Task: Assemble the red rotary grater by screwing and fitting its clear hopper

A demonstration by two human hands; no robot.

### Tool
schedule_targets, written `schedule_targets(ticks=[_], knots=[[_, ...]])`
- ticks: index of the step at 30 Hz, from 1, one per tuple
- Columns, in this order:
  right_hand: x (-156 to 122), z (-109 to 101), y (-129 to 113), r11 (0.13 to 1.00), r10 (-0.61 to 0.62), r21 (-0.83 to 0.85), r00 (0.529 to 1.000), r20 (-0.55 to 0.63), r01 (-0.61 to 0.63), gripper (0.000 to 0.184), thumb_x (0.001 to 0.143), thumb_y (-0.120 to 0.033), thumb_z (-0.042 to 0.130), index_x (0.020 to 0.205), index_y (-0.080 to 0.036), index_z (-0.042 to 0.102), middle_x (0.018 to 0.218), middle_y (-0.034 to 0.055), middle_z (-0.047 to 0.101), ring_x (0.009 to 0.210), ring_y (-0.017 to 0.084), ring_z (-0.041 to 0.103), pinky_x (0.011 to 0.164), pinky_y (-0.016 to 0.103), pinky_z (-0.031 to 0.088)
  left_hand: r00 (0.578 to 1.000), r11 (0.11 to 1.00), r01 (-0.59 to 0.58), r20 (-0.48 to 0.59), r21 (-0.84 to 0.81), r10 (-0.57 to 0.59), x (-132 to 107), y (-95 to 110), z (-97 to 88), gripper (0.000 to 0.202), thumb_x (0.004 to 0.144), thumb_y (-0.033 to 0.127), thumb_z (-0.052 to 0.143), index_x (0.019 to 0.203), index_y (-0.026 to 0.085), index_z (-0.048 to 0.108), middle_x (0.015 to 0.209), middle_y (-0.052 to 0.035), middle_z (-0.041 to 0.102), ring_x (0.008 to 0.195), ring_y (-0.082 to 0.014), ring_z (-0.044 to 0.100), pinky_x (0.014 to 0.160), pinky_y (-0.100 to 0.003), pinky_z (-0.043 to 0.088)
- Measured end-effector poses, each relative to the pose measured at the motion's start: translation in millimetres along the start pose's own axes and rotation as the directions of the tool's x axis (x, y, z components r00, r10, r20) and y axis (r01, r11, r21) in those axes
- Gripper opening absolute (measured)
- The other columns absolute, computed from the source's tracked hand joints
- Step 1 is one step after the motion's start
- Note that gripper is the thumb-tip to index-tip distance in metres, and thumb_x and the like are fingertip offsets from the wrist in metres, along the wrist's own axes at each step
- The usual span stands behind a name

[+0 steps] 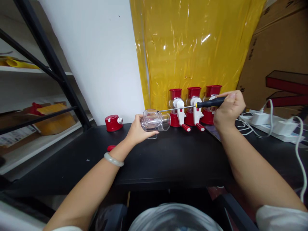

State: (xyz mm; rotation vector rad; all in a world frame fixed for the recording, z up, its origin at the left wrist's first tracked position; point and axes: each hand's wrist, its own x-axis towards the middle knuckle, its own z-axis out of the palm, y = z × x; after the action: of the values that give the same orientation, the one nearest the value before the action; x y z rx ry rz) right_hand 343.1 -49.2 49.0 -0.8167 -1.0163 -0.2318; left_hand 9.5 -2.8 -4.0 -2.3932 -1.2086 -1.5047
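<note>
My left hand [139, 130] is closed round a clear plastic grater body [156, 121], holding it tilted above the black table. In my right hand [230, 107] is a screwdriver [209, 102] with a dark handle, yellow collar and long metal shaft. Its tip points left and meets the clear body near its upper rim; whether it touches a screw is too small to tell. A red base [114, 123] with a white knob stands left of my left hand. Part of another red piece [111, 148] shows behind my left wrist.
Several red-and-white hand-crank drum graters [176, 107] stand in a row at the back of the black table [173, 160]. A power strip [286, 130] with white chargers and cables lies at the right. Shelving [48, 136] is at the left, and a lined bin [175, 218] sits below the front edge.
</note>
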Motion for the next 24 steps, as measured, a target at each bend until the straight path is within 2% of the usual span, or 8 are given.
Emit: schedule_targets(ticks=[3, 7, 12, 15, 17, 20, 22, 24], knots=[[5, 1, 3, 0.987, -0.163, -0.022, 0.978, -0.13, 0.162, 0.041, 0.095, -0.046, 0.038, 0.069, -0.021, 0.056, 0.064, 0.0024, 0.054, 0.061, 0.016, 0.053, 0.062, 0.032, 0.04, 1.0, 1.0, -0.007, 0.006, 0.02, 0.006, 0, 0, -0.5, 0.084, 0.05, 0.053, 0.093, 0.109, 0.023, 0.041, 0.104, -0.0103, 0.065, 0.094, -0.0332, 0.07, 0.077, -0.05, 0.059], [11, 1, 3, 0.983, -0.175, -0.062, 0.981, -0.085, 0.17, 0.04, 0.094, -0.043, 0.038, 0.069, -0.019, 0.058, 0.063, 0.0023, 0.055, 0.059, 0.015, 0.053, 0.06, 0.03, 0.039, 0.999, 0.999, -0.027, 0.033, 0.047, 0.026, 0, 1, -3.5, 0.084, 0.052, 0.055, 0.092, 0.113, 0.023, 0.044, 0.106, -0.0109, 0.065, 0.096, -0.0332, 0.069, 0.078, -0.049, 0.058], [21, 1, -5, 0.983, -0.094, -0.149, 0.993, 0.072, 0.104, 0.031, 0.092, -0.035, 0.045, 0.069, -0.018, 0.058, 0.062, 0.0003, 0.054, 0.058, 0.012, 0.05, 0.059, 0.028, 0.037, 0.992, 0.988, -0.107, 0.072, 0.111, 0.1, 2, 3, -9.9, 0.082, 0.054, 0.053, 0.091, 0.118, 0.024, 0.048, 0.11, -0.0101, 0.066, 0.101, -0.0331, 0.068, 0.078, -0.046, 0.057], [31, 6, -8, 0.989, 0.017, -0.147, 0.982, 0.186, 0.01, 0.029, 0.091, -0.032, 0.048, 0.069, -0.018, 0.058, 0.057, -0.0018, 0.049, 0.054, 0.011, 0.045, 0.054, 0.027, 0.033, 0.985, 0.98, -0.15, 0.101, 0.128, 0.137, 2, 2, -12.0, 0.079, 0.057, 0.052, 0.089, 0.12, 0.025, 0.05, 0.113, -0.0093, 0.066, 0.102, -0.0323, 0.068, 0.078, -0.044, 0.057], [39, 11, -9, 0.987, 0.157, -0.073, 0.949, 0.273, -0.143, 0.024, 0.091, -0.028, 0.05, 0.07, -0.018, 0.057, 0.059, -0.0019, 0.051, 0.052, 0.01, 0.046, 0.051, 0.025, 0.036, 0.985, 0.981, -0.149, 0.107, 0.127, 0.136, 3, 1, -12.4, 0.078, 0.058, 0.052, 0.089, 0.121, 0.025, 0.052, 0.114, -0.0098, 0.066, 0.102, -0.0323, 0.069, 0.078, -0.044, 0.056], [47, 17, -10, 0.942, 0.317, -0.021, 0.866, 0.387, -0.335, 0.012, 0.088, -0.017, 0.054, 0.076, -0.019, 0.055, 0.065, -0.0011, 0.057, 0.052, 0.011, 0.052, 0.051, 0.025, 0.044, 0.986, 0.986, -0.12, 0.127, 0.117, 0.105, 3, -1, -12.9, 0.08, 0.056, 0.053, 0.09, 0.121, 0.025, 0.052, 0.117, -0.0109, 0.066, 0.103, -0.0334, 0.069, 0.078, -0.046, 0.056], [51, 20, -7, 0.937, 0.332, -0.043, 0.846, 0.417, -0.346, 0.01, 0.088, -0.018, 0.058, 0.078, -0.02, 0.055, 0.061, -0.0022, 0.057, 0.047, 0.011, 0.051, 0.049, 0.025, 0.043, 0.987, 0.992, -0.086, 0.146, 0.097, 0.071, 3, -1, -13.5, 0.081, 0.055, 0.053, 0.09, 0.121, 0.025, 0.052, 0.118, -0.0108, 0.067, 0.103, -0.0335, 0.069, 0.08, -0.047, 0.056], [53, 21, -2, 0.952, 0.297, -0.057, 0.861, 0.412, -0.301, 0.013, 0.089, -0.024, 0.062, 0.078, -0.021, 0.055, 0.052, -0.0041, 0.054, 0.039, 0.01, 0.046, 0.043, 0.024, 0.036, 0.987, 0.996, -0.062, 0.152, 0.059, 0.053, 2, 0, -14.0, 0.08, 0.056, 0.052, 0.09, 0.12, 0.025, 0.052, 0.116, -0.0102, 0.068, 0.101, -0.0326, 0.069, 0.08, -0.047, 0.057]])
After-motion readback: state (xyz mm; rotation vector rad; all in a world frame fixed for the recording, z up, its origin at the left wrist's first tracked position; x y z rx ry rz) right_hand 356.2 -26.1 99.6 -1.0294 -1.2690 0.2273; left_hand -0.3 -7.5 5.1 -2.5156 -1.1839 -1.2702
